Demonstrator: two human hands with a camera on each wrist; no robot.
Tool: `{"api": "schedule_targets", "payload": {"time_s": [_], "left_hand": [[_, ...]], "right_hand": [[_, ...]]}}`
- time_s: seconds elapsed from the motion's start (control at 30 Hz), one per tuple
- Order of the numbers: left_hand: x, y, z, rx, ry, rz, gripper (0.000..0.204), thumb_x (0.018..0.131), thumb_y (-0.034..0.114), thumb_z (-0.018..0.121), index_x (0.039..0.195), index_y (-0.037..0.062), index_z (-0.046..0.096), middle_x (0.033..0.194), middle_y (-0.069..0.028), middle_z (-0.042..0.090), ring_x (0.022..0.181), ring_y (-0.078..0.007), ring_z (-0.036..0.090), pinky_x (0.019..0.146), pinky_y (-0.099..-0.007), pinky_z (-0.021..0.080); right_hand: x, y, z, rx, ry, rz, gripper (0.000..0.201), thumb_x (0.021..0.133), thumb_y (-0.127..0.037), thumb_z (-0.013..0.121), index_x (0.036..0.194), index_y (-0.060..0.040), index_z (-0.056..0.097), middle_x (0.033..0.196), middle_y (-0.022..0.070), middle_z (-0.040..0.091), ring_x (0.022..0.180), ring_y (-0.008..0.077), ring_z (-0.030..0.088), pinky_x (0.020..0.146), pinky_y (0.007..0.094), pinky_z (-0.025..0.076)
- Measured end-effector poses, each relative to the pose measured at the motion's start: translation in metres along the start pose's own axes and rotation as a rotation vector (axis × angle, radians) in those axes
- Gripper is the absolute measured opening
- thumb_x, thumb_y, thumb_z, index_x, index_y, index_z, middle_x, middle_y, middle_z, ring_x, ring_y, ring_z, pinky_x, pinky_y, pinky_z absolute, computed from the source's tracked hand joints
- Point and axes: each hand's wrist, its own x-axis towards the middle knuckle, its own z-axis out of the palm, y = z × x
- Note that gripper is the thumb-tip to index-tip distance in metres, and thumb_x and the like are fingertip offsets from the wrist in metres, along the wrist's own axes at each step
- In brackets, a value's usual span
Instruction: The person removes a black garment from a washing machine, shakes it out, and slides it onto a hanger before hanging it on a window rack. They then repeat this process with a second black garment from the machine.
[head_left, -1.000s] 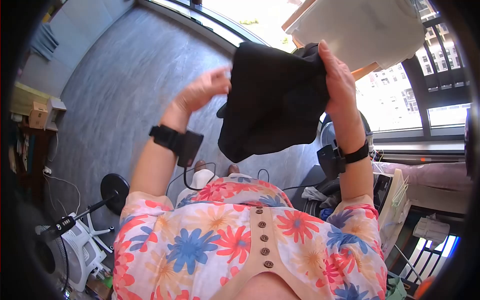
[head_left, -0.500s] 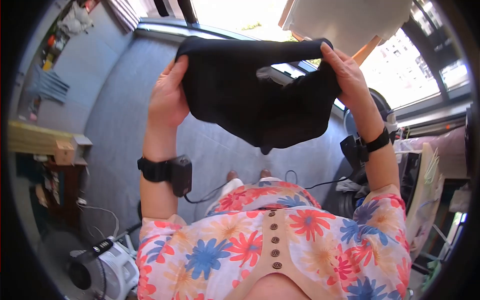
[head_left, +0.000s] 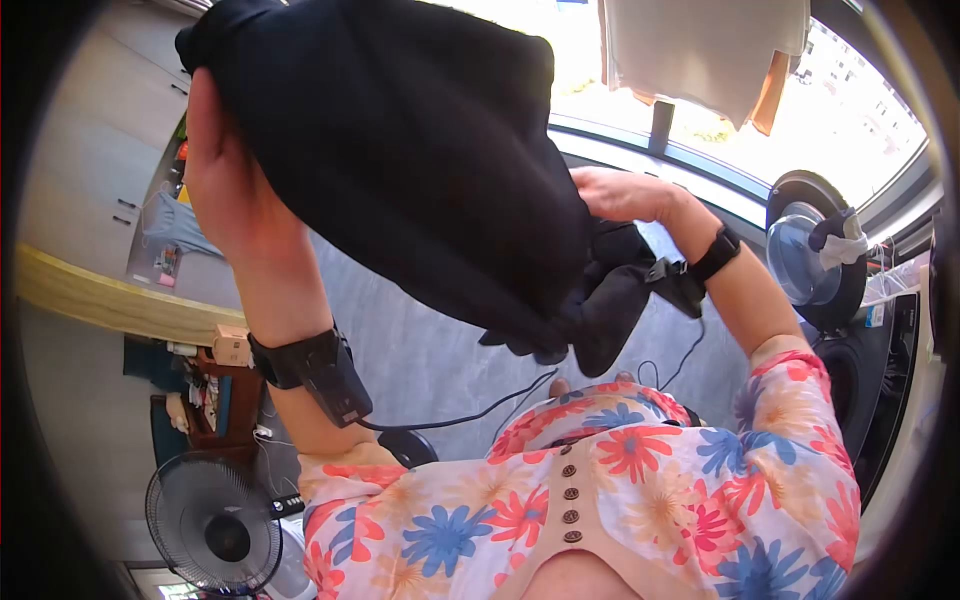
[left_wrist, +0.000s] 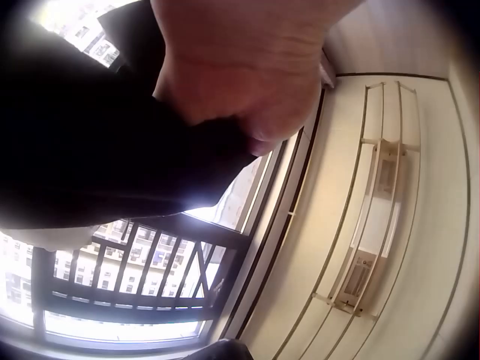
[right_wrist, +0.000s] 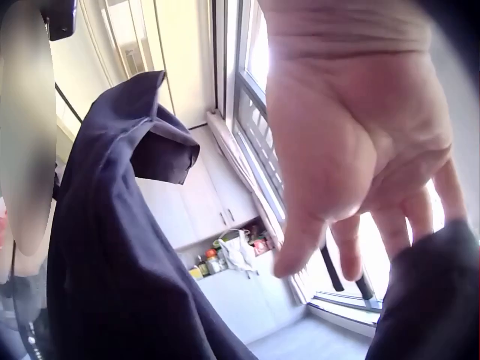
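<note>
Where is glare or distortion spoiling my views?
Head view: washed-out window, fisheye bend, dark corners; left wrist view: black cloth nearly featureless against the bright window; right wrist view: white glare behind the fingers, though cloth folds are readable.

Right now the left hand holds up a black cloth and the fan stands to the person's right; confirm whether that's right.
Not quite: the fan stands to the person's left, as the head view shows. The left hand does hold up a black cloth.
</note>
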Motion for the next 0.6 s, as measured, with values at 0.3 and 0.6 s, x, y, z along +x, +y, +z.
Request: {"api": "schedule_targets", "payload": {"time_s": [0.3,0.6], "left_hand": [[0.003,0.036,-0.031,0.129,0.022,-0.068,0.041,0.093,0.029,0.036,0.117,-0.0022,0.047,0.118,-0.0156,0.052,0.106,-0.0265,0.052,0.097,-0.0384,0.036],[-0.135,-0.101,-0.089,0.330,0.080,-0.356,0.063,0.077,0.040,0.060,0.123,0.0002,0.041,0.117,-0.0127,0.053,0.105,-0.0288,0.052,0.084,-0.0427,0.045]], "right_hand": [[-0.011,-0.068,0.017,0.639,0.046,-0.100,0.028,0.085,-0.021,0.056,0.104,-0.0003,0.058,0.095,0.0044,0.062,0.085,0.0100,0.058,0.078,0.0247,0.047],[0.012,-0.106,-0.005,0.857,0.454,-0.004,0.027,0.090,-0.024,0.049,0.095,0.0010,0.059,0.087,0.0063,0.063,0.076,0.0125,0.062,0.067,0.0229,0.051]]}}
